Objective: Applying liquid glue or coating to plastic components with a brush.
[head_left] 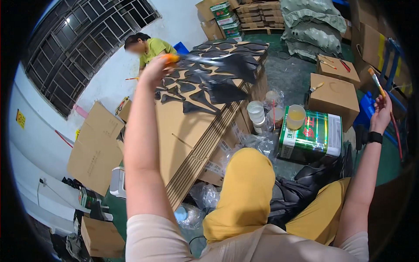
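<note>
The left hand (153,72) is raised high, its fingers closed around an orange-handled tool (172,58) that holds a black cut piece (227,70) out over the stack of cardboard sheets (192,131), where many more black pieces (192,94) lie spread in rows. The right hand (382,111) is lifted out to the side, fingers pinched around the wooden handle of a brush (376,81) whose bristles point up. Between the two arms, past the yellow-clad knees, a green metal can (312,137) lies on its side with a cup of yellowish liquid (296,116) on top. Another person (146,48) in a yellow-green shirt sits beyond the cardboard stack
</note>
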Demonstrator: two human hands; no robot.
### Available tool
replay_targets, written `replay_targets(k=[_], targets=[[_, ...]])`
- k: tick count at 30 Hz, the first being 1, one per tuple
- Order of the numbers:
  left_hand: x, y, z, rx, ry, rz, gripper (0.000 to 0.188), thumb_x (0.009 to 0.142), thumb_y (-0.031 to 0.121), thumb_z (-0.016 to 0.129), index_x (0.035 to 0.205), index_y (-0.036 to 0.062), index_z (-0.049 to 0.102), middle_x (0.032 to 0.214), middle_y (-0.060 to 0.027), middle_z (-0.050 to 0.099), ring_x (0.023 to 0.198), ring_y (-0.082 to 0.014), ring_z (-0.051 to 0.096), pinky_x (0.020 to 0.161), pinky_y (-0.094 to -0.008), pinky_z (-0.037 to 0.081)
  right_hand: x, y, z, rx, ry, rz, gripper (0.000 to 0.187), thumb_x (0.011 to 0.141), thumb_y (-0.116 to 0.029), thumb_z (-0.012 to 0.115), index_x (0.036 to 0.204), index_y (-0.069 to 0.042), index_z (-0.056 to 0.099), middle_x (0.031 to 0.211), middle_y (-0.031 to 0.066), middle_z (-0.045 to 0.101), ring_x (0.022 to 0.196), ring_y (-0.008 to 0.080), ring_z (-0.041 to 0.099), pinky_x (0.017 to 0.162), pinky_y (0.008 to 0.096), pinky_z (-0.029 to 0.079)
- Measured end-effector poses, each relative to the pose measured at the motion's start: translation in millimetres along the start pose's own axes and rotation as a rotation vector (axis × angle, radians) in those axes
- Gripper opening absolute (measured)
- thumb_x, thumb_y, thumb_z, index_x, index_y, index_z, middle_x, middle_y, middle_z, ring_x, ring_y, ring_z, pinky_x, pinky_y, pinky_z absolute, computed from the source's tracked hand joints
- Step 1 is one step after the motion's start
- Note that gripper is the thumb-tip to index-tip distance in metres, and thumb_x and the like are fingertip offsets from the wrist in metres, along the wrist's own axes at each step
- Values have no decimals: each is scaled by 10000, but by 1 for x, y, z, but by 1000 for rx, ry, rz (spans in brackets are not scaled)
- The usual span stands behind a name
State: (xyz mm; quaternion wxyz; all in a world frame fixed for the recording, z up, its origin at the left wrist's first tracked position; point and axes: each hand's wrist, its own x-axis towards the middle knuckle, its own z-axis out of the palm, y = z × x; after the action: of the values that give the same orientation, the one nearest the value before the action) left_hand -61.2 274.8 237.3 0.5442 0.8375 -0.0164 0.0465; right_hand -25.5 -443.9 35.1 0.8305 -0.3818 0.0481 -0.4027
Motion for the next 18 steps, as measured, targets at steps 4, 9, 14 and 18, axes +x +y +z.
replay_targets(k=[4,9,14,18], targets=[[-55,-39,-83,-85,199,-70,260,890,225,439,1086,92,544,1074,-33,577,976,-126,544,802,-274,441,-2,3,5,-55,-98,-10,237,879,-202,573,1026,-24,624,781,24,598,646,78,534,538,167,379],[-97,-89,-176,-1,354,-273,223,886,238,446,1029,110,560,1007,-2,596,922,-110,546,783,-271,429,-1,25,6,-111,-118,60,237,883,-214,576,1027,-31,622,782,13,593,651,70,530,541,157,385],[-97,-161,-219,-43,460,-402,203,876,216,442,1000,118,570,941,12,607,893,-108,543,763,-278,426,18,33,0,-272,-171,10,282,909,-234,543,1122,-57,599,843,3,586,696,59,516,584,166,382],[-86,-203,-246,-88,394,-451,197,866,207,446,976,123,586,946,11,608,889,-118,541,789,-291,422,29,44,-3,-344,-174,65,299,918,-249,529,1153,-72,585,864,-14,567,740,59,507,625,170,376]])
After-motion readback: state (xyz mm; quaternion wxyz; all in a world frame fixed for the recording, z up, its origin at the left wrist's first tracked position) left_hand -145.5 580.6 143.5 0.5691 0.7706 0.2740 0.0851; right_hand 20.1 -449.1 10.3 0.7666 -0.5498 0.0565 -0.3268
